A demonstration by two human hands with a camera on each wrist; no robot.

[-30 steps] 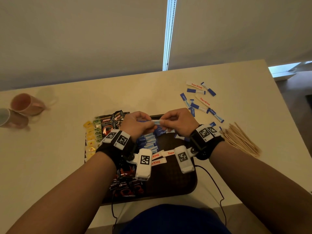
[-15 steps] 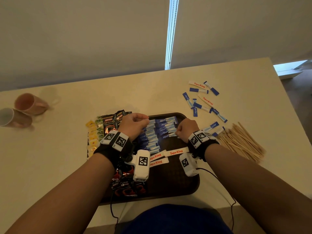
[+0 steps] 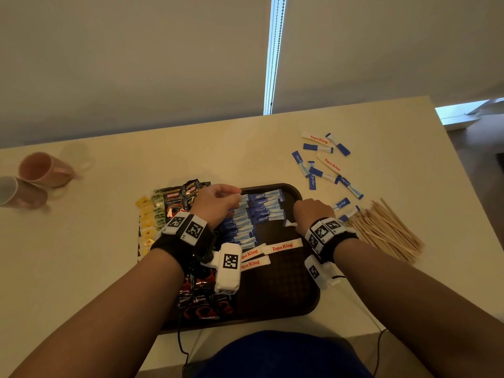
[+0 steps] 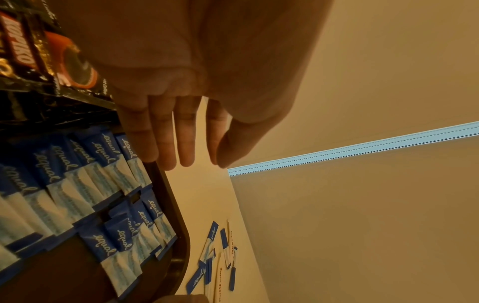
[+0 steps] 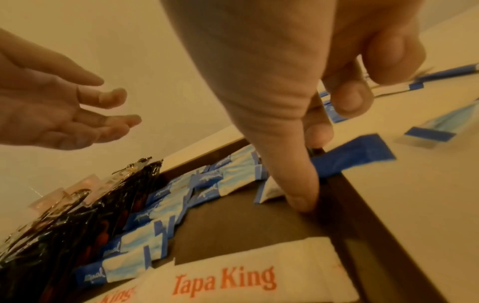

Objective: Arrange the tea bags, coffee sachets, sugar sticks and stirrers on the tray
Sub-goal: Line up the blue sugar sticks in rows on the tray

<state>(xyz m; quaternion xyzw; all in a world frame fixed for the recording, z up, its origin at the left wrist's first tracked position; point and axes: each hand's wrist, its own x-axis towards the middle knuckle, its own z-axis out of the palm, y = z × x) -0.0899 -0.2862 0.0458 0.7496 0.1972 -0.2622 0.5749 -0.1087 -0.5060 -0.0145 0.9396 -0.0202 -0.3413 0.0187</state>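
Note:
A dark brown tray (image 3: 286, 290) holds rows of blue sugar sticks (image 3: 261, 211), white Tapa King sachets (image 3: 282, 246), and black coffee sachets (image 3: 174, 203) along its left side, with yellow tea bags (image 3: 146, 222) beside them. My right hand (image 5: 311, 168) is low at the tray's right rim and pinches one blue sugar stick (image 5: 350, 157) between thumb and forefinger. My left hand (image 3: 234, 199) hovers over the far left rows with relaxed fingers (image 4: 181, 147), holding nothing. Wooden stirrers (image 3: 387, 233) lie in a heap on the table to the right.
Several loose sugar sticks (image 3: 324, 165) are scattered on the table beyond the tray's far right corner. Two cups (image 3: 43, 170) lie on their sides at the far left. The table edge runs close behind the tray's near rim.
Both hands held one stick together above the tray a second ago. The left hand let go and stayed left, while the right carried the stick down to the right rim.

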